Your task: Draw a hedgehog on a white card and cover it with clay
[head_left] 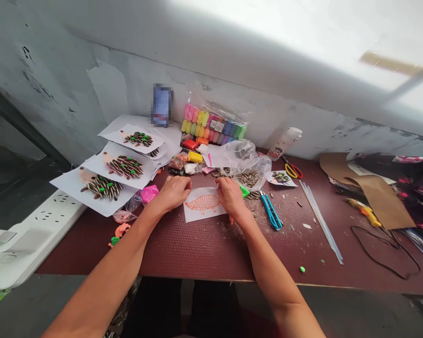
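Note:
A small white sheet of paper (194, 216) with an orange hedgehog drawing (202, 203) is in front of me, near the middle of the table. The fingers of my left hand (176, 190) are bent and closed at its upper left corner. At the upper right my right hand (230, 193) closes on the edge and covers that corner. Both sets of fingertips are partly hidden. Beyond my right hand is a heap of striped sunflower seeds (247, 178). A bit of green clay (244, 191) shows beside that hand, and a turquoise utility knife (270, 211) lies to its right.
Finished-looking hedgehog sheets (127, 166) are piled at left, above a white power strip (38, 239). Coloured clay packs (215, 124) lean on the wall. Also here are a bottle (284, 143), scissors (292, 170), glue sticks (322, 223) and a yellow glue gun (364, 212).

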Available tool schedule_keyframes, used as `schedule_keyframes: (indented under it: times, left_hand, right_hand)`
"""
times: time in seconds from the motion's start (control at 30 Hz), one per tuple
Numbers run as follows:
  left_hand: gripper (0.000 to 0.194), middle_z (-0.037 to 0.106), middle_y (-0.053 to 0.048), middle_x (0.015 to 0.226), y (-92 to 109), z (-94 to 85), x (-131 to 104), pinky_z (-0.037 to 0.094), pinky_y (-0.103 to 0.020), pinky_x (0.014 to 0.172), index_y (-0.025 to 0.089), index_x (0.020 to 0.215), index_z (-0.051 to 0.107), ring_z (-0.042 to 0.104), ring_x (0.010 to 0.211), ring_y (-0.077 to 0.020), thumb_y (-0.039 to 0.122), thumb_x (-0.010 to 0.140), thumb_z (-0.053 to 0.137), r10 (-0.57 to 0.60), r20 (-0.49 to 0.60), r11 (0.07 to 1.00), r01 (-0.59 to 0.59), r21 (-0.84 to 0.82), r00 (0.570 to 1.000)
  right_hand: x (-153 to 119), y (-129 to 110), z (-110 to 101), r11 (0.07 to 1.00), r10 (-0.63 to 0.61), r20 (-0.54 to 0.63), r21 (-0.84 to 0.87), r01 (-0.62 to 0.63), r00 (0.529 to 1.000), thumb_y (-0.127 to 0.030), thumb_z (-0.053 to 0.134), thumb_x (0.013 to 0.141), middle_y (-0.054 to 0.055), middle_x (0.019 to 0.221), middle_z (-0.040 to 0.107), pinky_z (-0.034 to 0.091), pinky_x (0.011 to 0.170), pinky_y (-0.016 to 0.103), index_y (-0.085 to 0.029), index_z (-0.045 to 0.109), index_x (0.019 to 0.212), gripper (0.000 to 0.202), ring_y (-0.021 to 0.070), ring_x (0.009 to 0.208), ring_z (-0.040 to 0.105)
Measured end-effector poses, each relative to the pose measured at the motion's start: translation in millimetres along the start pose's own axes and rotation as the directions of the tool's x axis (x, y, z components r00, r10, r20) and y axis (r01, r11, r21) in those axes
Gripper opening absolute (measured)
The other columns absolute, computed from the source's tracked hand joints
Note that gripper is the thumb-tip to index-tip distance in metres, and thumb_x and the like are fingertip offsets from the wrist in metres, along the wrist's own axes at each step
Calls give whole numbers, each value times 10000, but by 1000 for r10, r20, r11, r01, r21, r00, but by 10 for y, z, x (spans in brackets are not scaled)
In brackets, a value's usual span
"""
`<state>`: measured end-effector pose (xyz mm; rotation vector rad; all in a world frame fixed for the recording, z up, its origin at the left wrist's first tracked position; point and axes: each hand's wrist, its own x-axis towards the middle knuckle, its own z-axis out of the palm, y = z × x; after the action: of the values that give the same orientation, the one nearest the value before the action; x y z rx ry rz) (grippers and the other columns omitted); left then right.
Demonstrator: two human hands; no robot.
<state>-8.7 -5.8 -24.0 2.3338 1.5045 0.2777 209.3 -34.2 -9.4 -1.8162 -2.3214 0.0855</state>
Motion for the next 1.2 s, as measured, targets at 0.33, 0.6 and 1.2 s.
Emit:
schedule_keyframes:
  times: [0.33, 0.6, 1.2]
  left_hand:
    - [289, 761, -52, 850, 68, -33, -34, 470, -318, 731, 194, 1053, 710, 701, 816, -249, 176, 823, 537, -123, -69, 988, 116, -102, 990]
    - [292, 789, -63, 903, 113, -34, -44, 500, -329, 787, 212, 987, 773, 725, 876, -268, 165, 816, 541, -166, -45, 985, 164, -44, 985]
    - [249, 795, -49, 860, 116, -45, -28, 511, -311, 780, 232, 930, 796, 732, 841, -249, 216, 788, 592, -145, -3, 988, 145, -54, 989]
  right_hand:
    - [-34, -47, -20, 974, -121, -361, 135, 180, 925, -149, 500, 965, 123, 1145, 669, 440, 947, 390, -177, 669, 1200, 291, 260, 1051, 559]
    - [-200, -303, 6, 967, -215, -116, 111, 228, 970, -96, 531, 901, 83, 997, 677, 419, 844, 341, -200, 754, 1026, 276, 219, 929, 554]
    - [-440, -384, 154, 983, -175, -55, 42, 178, 983, -133, 530, 940, 74, 989, 624, 342, 821, 323, -212, 724, 1142, 292, 214, 928, 487]
